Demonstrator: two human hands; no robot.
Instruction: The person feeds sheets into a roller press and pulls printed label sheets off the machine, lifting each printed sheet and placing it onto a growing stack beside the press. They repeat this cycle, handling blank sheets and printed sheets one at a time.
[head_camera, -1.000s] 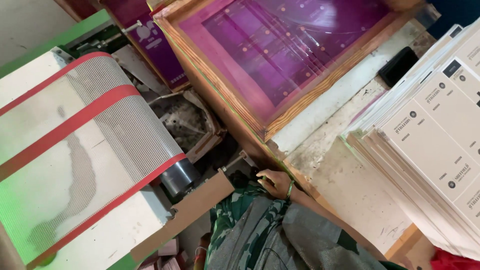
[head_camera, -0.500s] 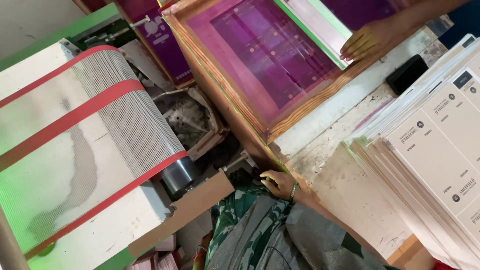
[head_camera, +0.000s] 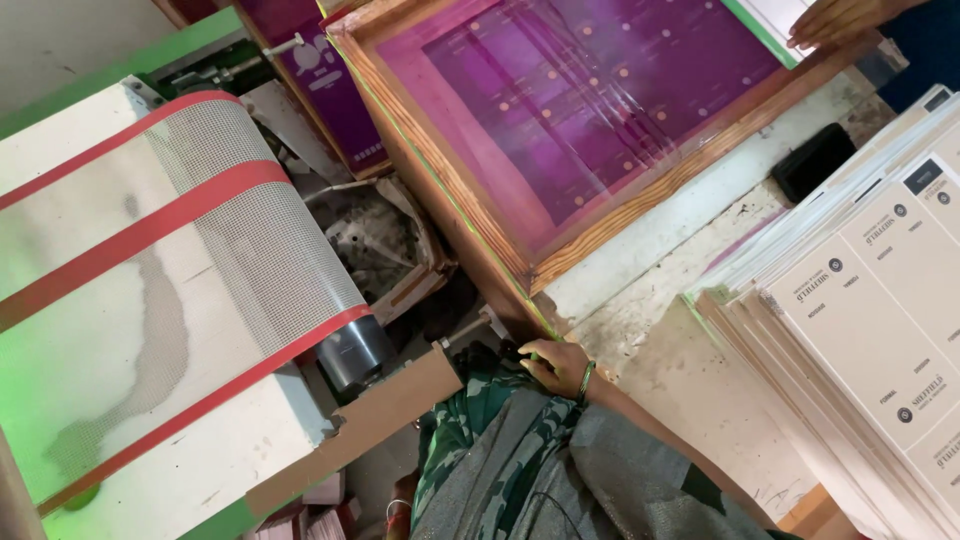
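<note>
My right hand (head_camera: 555, 365), a bangle on its wrist, rests with bent fingers on the near edge of the stained white worktable (head_camera: 690, 390) and holds nothing. It lies just below the corner of a wooden screen-printing frame (head_camera: 470, 215) with purple mesh (head_camera: 590, 110). Low beside my green patterned clothing, only a sliver of my left hand (head_camera: 398, 515) shows, with a bangle. A co-worker's hand (head_camera: 835, 18) lies on a white sheet (head_camera: 775, 15) at the frame's far right corner.
A conveyor with white mesh belt and red bands (head_camera: 200, 260) fills the left. A brown cardboard strip (head_camera: 370, 420) juts from its end. A stack of printed white cards (head_camera: 870, 320) covers the table's right. A small black object (head_camera: 815, 160) lies by the frame.
A co-worker's hand came onto the frame with a white sheet, then drew back toward the upper right corner. My right hand stayed on the table edge.
</note>
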